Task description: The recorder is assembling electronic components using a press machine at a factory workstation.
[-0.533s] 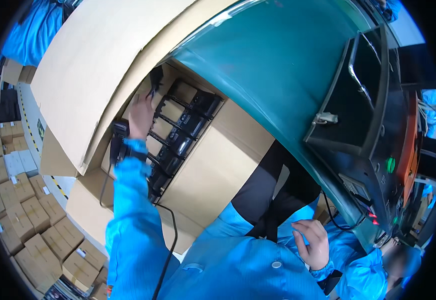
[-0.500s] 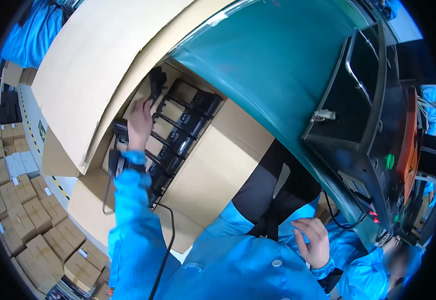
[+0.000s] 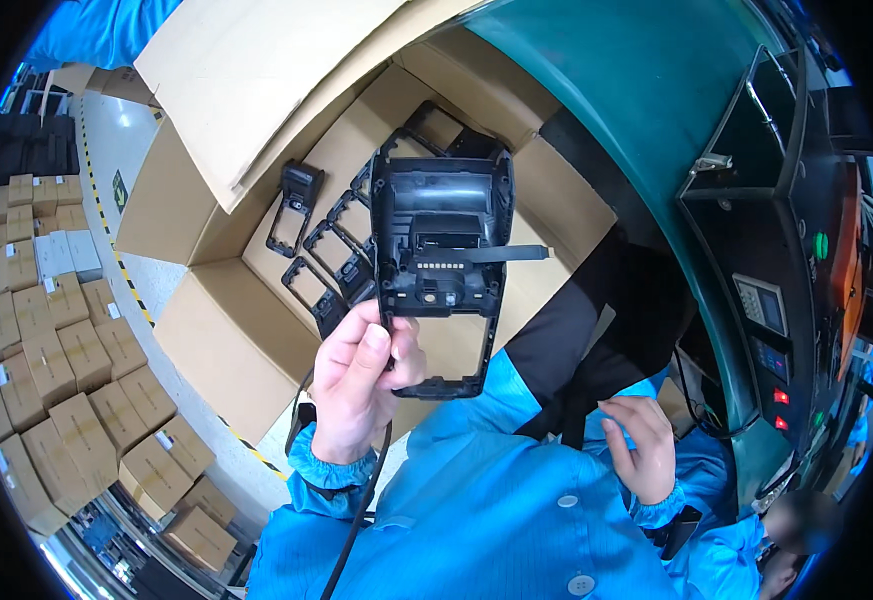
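Gripped by its lower side edge, a black plastic device housing [image 3: 448,275] is up in front of me in my left hand [image 3: 356,380], thumb and fingers closed on the frame. It has a rectangular opening at the lower end, a row of gold contacts, and a black strip sticking out to the right. Beneath it, several similar black housings [image 3: 301,205] lie inside an open cardboard box [image 3: 226,325]. The raised housing hides part of them. My right hand [image 3: 641,445] hovers by my torso, empty, its fingers loosely bent and apart from the thumb.
A green-topped workbench [image 3: 616,110] runs along the right, bearing a black equipment case [image 3: 746,220] with a handle. Stacked cartons [image 3: 66,390] fill the left side beyond a striped floor line. A black cable [image 3: 361,515] hangs near my left arm. Other people in blue are nearby.
My left hand has come up out of the box toward me, bringing one black housing with it. My view has shifted, showing more of the box's inside. My right hand stays near my torso.
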Action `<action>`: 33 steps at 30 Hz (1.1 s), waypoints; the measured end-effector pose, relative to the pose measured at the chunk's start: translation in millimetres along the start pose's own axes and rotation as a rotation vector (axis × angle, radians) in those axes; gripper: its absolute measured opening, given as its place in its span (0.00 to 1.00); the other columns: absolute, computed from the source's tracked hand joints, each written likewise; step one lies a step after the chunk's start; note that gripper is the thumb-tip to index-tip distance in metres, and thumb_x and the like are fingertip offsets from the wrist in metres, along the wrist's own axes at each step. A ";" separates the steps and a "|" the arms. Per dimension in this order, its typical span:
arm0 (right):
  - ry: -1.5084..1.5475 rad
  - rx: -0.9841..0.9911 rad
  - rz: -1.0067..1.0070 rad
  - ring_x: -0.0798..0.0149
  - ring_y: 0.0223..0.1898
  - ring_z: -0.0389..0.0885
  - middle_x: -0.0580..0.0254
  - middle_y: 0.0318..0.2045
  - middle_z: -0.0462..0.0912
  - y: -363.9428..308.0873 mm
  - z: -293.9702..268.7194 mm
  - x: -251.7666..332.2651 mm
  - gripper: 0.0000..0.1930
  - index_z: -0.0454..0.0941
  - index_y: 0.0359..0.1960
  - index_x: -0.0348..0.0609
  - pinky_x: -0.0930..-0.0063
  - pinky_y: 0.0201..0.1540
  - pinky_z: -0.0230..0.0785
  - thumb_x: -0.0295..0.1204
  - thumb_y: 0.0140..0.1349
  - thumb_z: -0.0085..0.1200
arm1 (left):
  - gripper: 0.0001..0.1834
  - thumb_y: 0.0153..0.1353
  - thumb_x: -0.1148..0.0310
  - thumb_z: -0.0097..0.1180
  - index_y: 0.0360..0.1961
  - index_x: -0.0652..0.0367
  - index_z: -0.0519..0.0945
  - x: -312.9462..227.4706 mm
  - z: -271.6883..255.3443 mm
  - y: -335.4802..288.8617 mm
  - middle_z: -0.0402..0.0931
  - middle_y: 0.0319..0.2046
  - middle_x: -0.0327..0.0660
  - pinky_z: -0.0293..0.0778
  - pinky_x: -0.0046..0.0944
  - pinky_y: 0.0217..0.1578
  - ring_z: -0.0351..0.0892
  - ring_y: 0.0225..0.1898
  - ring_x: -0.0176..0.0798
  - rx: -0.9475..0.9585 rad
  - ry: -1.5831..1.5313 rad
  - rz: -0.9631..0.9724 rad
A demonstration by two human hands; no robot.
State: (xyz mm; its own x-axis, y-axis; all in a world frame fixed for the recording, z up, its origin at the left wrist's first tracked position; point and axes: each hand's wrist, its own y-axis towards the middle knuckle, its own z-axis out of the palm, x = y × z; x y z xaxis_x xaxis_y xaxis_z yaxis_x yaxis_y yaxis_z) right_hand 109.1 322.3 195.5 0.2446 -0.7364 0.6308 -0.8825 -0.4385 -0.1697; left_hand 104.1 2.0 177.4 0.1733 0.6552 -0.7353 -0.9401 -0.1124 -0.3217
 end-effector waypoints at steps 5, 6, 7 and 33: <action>0.007 -0.016 0.005 0.50 0.40 0.81 0.52 0.39 0.83 -5.0 -0.8 -2.0 0.09 0.82 0.40 0.36 0.63 0.44 0.73 0.21 0.57 0.60 | 0.12 0.75 0.63 0.44 0.47 0.62 0.73 0.4 7.4 -4.7 0.69 0.30 0.33 0.56 0.28 0.24 0.54 0.20 0.23 -0.003 -0.001 -0.030; 0.005 -0.012 0.007 0.50 0.40 0.81 0.52 0.39 0.83 -5.6 -1.1 -2.0 0.09 0.82 0.40 0.36 0.62 0.44 0.73 0.21 0.57 0.60 | 0.12 0.75 0.64 0.44 0.48 0.62 0.73 2.8 5.7 -4.3 0.69 0.30 0.33 0.57 0.28 0.25 0.55 0.20 0.23 -0.046 0.059 -0.009; 0.003 -0.009 0.011 0.50 0.40 0.81 0.52 0.39 0.83 -6.3 -1.6 -2.4 0.09 0.82 0.40 0.36 0.62 0.44 0.73 0.22 0.57 0.60 | 0.12 0.75 0.66 0.44 0.49 0.63 0.73 6.8 2.9 -2.7 0.70 0.30 0.33 0.58 0.28 0.26 0.56 0.21 0.24 -0.087 0.119 0.010; -0.015 0.062 0.261 0.50 0.41 0.81 0.52 0.41 0.84 2.5 0.3 -13.7 0.10 0.84 0.41 0.36 0.63 0.46 0.74 0.24 0.57 0.62 | 0.24 0.51 0.79 0.53 0.54 0.60 0.76 100.8 -171.4 301.6 0.71 0.56 0.50 0.69 0.47 0.58 0.70 0.58 0.53 0.316 1.893 0.597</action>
State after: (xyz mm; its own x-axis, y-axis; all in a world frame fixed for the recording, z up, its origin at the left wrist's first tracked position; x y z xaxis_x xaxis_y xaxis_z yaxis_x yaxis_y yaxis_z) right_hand 103.7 331.2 186.2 0.0185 -0.8360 0.5484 -0.8903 -0.2634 -0.3716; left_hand -111.8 -93.9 -96.0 -0.2879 -0.8968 -0.3360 -0.9576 0.2718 0.0952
